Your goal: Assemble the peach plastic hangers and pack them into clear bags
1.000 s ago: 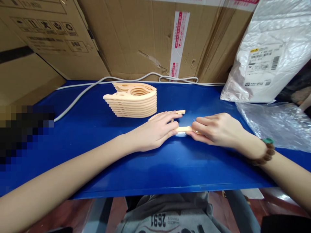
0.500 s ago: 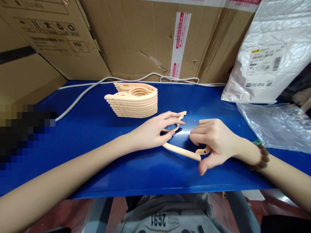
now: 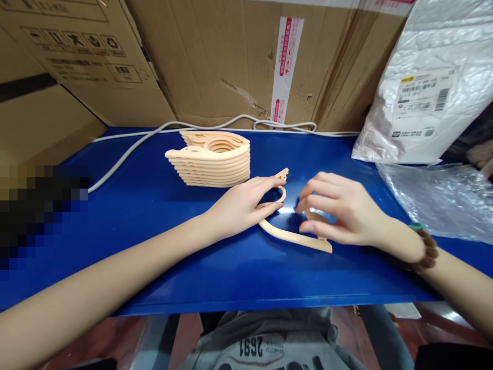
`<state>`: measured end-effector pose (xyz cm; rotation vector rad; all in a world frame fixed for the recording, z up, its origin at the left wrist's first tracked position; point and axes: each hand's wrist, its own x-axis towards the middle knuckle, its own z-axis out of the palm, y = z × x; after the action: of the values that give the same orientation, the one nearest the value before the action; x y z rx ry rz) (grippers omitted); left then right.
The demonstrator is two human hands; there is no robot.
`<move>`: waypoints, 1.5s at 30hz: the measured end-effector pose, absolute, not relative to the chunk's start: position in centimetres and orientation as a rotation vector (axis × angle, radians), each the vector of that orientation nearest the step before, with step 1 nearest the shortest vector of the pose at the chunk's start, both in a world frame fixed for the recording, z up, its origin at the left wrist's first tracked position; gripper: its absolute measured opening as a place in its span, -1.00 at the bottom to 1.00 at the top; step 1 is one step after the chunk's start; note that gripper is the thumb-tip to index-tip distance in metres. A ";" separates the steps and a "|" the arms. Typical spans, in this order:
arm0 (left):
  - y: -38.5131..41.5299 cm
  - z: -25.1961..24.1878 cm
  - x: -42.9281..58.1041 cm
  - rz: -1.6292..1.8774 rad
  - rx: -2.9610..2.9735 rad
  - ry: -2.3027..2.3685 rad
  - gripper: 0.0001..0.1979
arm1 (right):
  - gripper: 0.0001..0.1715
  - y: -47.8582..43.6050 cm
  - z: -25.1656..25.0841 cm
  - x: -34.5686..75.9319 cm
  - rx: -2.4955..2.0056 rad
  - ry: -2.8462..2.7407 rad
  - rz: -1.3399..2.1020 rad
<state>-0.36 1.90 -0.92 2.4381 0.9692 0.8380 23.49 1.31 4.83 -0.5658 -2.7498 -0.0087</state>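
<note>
A peach plastic folding clothes hanger [image 3: 295, 237] lies on the blue table, its curved arms spread apart. My left hand [image 3: 246, 203] is closed on the hanger's left part, the forefinger near its far tip and the thumb beside the curved hook. My palm hides some of the hanger there. Over its right end, my right hand [image 3: 344, 205] has its fingers bent and apart from the thumb; part of the hanger shows between them. Behind my left hand, a neat stack of matching folded hangers [image 3: 211, 167] stands on the table.
A white cable [image 3: 127, 164] runs along the back of the blue table [image 3: 185, 277], below large cardboard boxes [image 3: 215, 61]. At the right are a white mailer bag [image 3: 416, 118] with a label and a clear plastic bag [image 3: 442, 200].
My right hand has turned and lifted its thumb away from the hanger's near end. The hanger's arms have shifted and rotated slightly; my left hand stays on it.
</note>
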 end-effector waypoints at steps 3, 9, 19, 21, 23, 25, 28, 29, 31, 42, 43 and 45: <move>1.9 -0.7 -0.3 0.824 2.457 0.992 -0.68 | -0.51 1.3 5.7 24.1 -0.754 -2.748 -0.369; 1.8 -0.4 -0.3 0.758 2.501 1.060 -0.72 | -0.22 0.7 5.1 23.6 -0.857 -2.886 -0.364; 1.4 -0.2 0.1 0.678 2.561 1.183 -0.73 | -0.46 -0.4 4.5 22.7 -0.743 -2.965 -0.118; 1.4 -0.3 0.2 0.693 2.539 1.193 -0.74 | -0.52 -0.2 4.4 22.7 -0.702 -2.981 -0.088; 1.4 -0.4 0.2 0.713 2.508 1.199 -0.75 | -0.58 0.0 4.3 22.7 -0.663 -2.994 -0.054; 1.4 -0.4 0.2 0.733 2.482 1.198 -0.76 | -0.62 0.2 4.1 22.7 -0.632 -3.001 -0.027; 1.6 -0.5 0.1 0.762 2.438 1.189 -0.77 | -0.66 0.4 3.9 22.9 -0.590 -3.002 0.008; 1.6 -0.5 0.1 0.773 2.415 1.182 -0.77 | -0.67 0.5 3.8 22.9 -0.584 -2.998 0.017; 1.8 -0.5 0.0 0.802 2.363 1.155 -0.78 | -0.68 0.8 3.8 23.1 -0.590 -2.987 0.029; 2.0 -0.4 0.0 0.821 2.314 1.115 -0.74 | -0.70 2.6 3.3 23.8 -0.727 -2.851 0.294; 2.0 -0.4 -0.1 0.816 2.321 1.114 -0.75 | -0.70 2.6 3.3 23.9 -0.736 -2.840 0.309; 2.0 -0.3 -0.1 0.803 2.347 1.107 -0.75 | -0.69 2.7 3.2 24.0 -0.744 -2.824 0.314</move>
<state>-0.08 1.96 -0.29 2.3472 1.1073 0.8030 23.99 2.66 3.18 -0.7444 -2.8239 0.3144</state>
